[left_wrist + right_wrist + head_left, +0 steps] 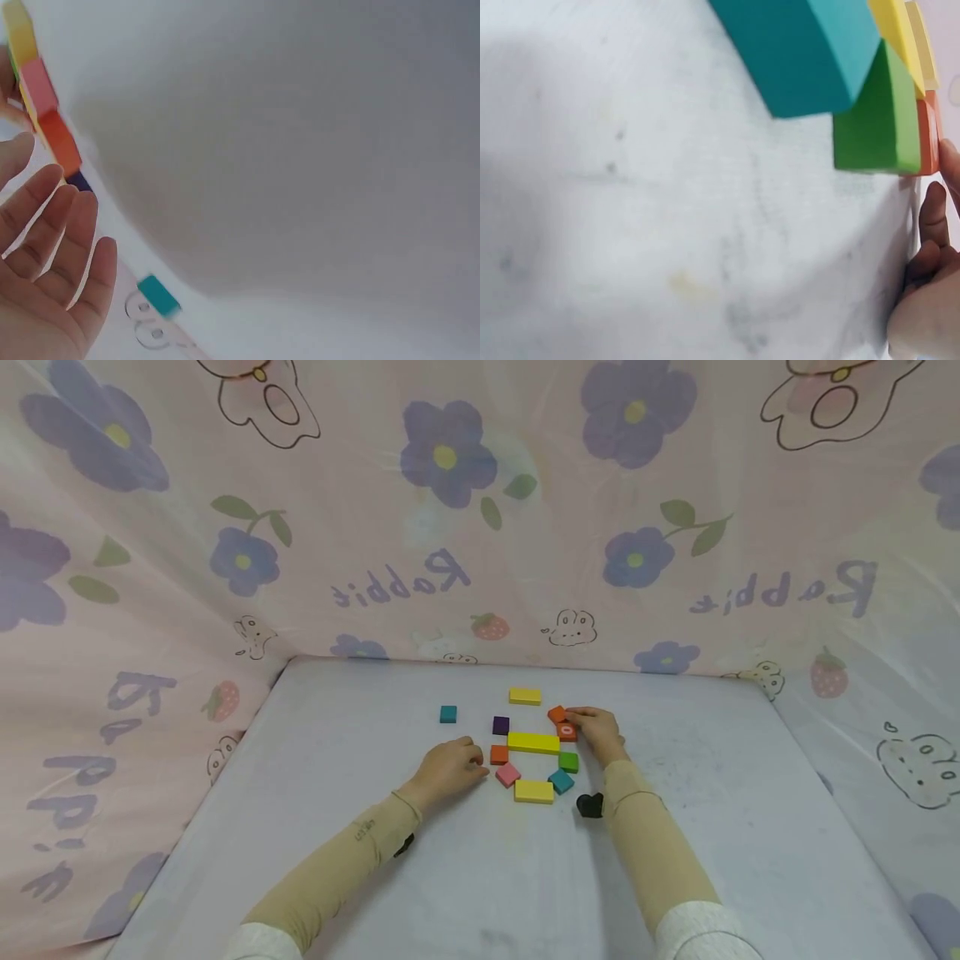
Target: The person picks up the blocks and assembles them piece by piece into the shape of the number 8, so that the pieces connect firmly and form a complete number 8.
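My right hand (597,732) holds a small tilted orange block (557,714) at its right corner, thumb and fingertips close together. Just below it lies an orange-red block with a printed mark (567,732). My left hand (448,770) hangs over the table with loosely bent fingers and nothing in them, beside another orange block (499,755) and a pink block (507,775). In the left wrist view, its fingers (75,232) are spread a little. A long yellow block (533,743) crosses the middle of the arrangement, with a green block (568,762) at its lower right.
Yellow blocks lie at the top (525,697) and bottom (534,792) of the ring. A purple block (501,726) and a teal block (561,781) belong to its sides. Another teal block (448,714) lies apart, left. Patterned cloth (480,527) surrounds the white table (360,710).
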Demonstrator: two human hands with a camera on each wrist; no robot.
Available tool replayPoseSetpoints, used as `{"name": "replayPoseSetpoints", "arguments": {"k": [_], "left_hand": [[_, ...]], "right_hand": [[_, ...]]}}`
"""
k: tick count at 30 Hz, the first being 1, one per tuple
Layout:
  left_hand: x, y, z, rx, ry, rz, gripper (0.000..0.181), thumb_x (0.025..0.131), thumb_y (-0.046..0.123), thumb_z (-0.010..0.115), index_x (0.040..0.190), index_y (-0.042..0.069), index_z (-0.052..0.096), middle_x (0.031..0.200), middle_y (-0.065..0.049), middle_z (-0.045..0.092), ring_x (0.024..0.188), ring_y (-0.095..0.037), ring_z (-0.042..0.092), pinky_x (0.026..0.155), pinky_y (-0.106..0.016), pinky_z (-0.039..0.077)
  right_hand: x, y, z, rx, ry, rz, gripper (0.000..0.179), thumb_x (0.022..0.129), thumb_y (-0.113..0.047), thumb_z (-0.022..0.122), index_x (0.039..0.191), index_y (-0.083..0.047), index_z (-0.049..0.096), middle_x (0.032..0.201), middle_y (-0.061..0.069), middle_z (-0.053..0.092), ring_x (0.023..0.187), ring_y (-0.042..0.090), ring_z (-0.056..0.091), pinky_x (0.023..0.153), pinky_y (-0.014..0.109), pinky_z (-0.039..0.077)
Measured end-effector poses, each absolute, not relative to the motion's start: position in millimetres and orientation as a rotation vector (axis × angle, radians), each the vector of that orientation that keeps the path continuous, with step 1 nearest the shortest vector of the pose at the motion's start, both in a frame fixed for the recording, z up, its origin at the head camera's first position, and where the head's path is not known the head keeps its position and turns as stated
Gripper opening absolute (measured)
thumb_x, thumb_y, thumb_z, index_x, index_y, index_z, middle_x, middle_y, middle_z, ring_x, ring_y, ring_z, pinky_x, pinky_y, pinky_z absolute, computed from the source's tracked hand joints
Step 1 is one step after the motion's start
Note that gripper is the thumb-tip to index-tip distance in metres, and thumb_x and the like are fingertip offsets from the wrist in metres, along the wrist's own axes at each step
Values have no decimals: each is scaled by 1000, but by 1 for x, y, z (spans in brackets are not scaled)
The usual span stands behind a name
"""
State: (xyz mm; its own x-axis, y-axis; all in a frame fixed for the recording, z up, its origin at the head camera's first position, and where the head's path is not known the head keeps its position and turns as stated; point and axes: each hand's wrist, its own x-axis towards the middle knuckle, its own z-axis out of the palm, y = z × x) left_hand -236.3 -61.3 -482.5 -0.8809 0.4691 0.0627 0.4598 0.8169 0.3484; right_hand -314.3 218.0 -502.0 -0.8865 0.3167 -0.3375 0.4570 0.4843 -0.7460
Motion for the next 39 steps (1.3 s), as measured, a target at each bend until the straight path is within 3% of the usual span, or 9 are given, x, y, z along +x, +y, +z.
{"name": "replayPoseSetpoints", "arguments": {"k": [9,16,25,31,39], "left_hand": [[-262,-76,-478,573,3134,750,19,86,27,65,88,9,69,91,-7,60,80,-19,55,68,-32,46],[-280,-86,-478,393,3276,634,31,87,28,65,108,6,64,100,-11,63,85,-25,61,72,-38,51],[-293,-96,-489,-60,3039,975,40,91,32,58,117,1,58,107,-15,62,98,-29,60,87,-45,45],[-298,-93,-490,-217,2856,1251,37,90,30,58,114,2,59,109,-15,63,101,-29,59,94,-48,40],[-299,-84,-491,-320,2870,1231,33,91,30,58,111,5,62,107,-10,68,99,-27,61,94,-45,38]], "right_hand": [[-313,222,-500,678,2565,-1373,41,87,-43,60,119,-17,64,142,10,47,135,31,32,110,59,5],[-311,223,-500,684,2565,-1397,41,88,-42,59,120,-16,64,141,10,47,137,31,30,111,59,2],[-305,218,-498,675,2547,-1388,43,89,-42,56,121,-14,61,139,11,49,135,32,31,111,58,4],[-302,217,-496,684,2551,-1387,43,89,-44,55,119,-14,62,137,11,50,132,32,34,110,56,9],[-301,218,-496,718,2529,-1413,46,89,-44,56,120,-12,61,134,11,53,131,31,35,111,57,7]]}}
